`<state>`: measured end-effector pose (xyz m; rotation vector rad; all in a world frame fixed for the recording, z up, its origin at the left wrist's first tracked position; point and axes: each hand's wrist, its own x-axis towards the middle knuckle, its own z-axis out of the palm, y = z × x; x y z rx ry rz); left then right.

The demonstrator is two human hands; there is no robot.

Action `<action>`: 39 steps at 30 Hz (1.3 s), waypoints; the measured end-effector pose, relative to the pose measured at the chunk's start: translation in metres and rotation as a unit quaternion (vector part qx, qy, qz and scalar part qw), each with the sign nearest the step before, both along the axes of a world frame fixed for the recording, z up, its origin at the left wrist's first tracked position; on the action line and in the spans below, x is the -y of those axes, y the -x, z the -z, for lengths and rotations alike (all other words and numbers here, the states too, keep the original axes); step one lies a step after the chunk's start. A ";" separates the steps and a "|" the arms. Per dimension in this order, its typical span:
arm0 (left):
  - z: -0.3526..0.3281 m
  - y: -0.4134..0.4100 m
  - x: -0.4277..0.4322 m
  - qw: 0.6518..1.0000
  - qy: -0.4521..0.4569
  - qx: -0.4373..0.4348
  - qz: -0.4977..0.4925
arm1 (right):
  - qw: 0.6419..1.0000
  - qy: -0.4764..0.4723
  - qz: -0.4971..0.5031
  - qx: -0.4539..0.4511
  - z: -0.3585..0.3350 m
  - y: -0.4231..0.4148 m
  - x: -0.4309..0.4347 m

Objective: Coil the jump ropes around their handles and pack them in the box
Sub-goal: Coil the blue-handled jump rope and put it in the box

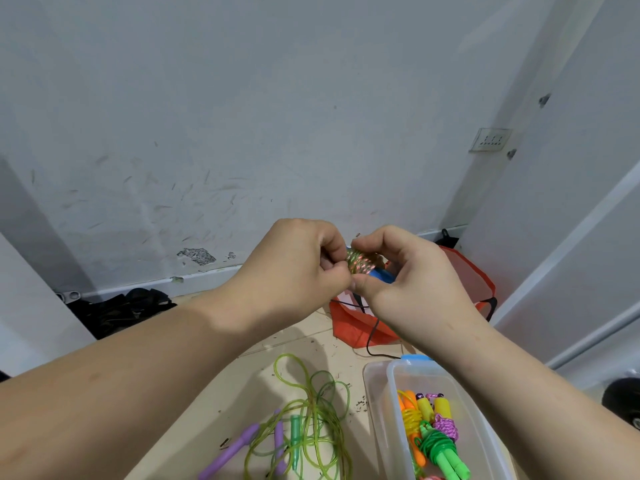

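Filling most of the view, a scuffed grey wall (242, 116) rose far behind the clear plastic box (393, 382), and the pale floor (221, 382) ran under it. Both forearms reached out above and beyond the box. The left hand (298, 261) and right hand (408, 278) met in the air up there, fingers curled and pinching from either side. Past the box, toward the wall, a red bag (349, 323) slumped on the floor, a black cable (372, 337) trailing from it toward the box. The box itself sat open-topped at the lower right, a blue latch (414, 357) on its far end. Just left of the box lay a loose green rope (311, 403), a tangle of loops beside its purple handles (239, 445). Inside the box were wound ropes: green handles (446, 455) nearest, yellow handles (433, 407) and orange ones (408, 410) behind. And the smallest piece: a tightly coiled rope (360, 261) on blue handles (382, 276), gripped between both sets of fingertips, high above the box's far end.
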<state>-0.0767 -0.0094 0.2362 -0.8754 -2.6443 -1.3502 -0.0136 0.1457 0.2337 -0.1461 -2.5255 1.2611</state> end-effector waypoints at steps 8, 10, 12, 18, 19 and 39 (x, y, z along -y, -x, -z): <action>-0.002 -0.002 -0.003 0.998 -0.051 -0.009 -0.025 | 0.996 0.094 -0.006 -0.002 -0.004 0.001 0.001; -0.006 -0.004 -0.005 0.997 -0.066 -0.025 -0.037 | 0.993 0.121 -0.006 -0.009 -0.008 0.000 -0.001; -0.009 -0.006 -0.007 0.995 -0.080 -0.032 -0.048 | 0.991 0.130 -0.013 -0.017 -0.010 -0.001 -0.002; -0.010 -0.009 -0.010 0.984 -0.154 0.050 -0.070 | 0.995 0.089 -0.018 -0.043 -0.008 -0.003 -0.001; -0.010 -0.009 -0.010 0.982 -0.165 0.063 -0.067 | 0.996 0.075 -0.020 -0.045 -0.008 -0.003 0.000; -0.004 -0.005 -0.009 0.996 -0.061 -0.014 -0.068 | 0.997 -0.018 0.012 -0.072 -0.003 -0.002 0.008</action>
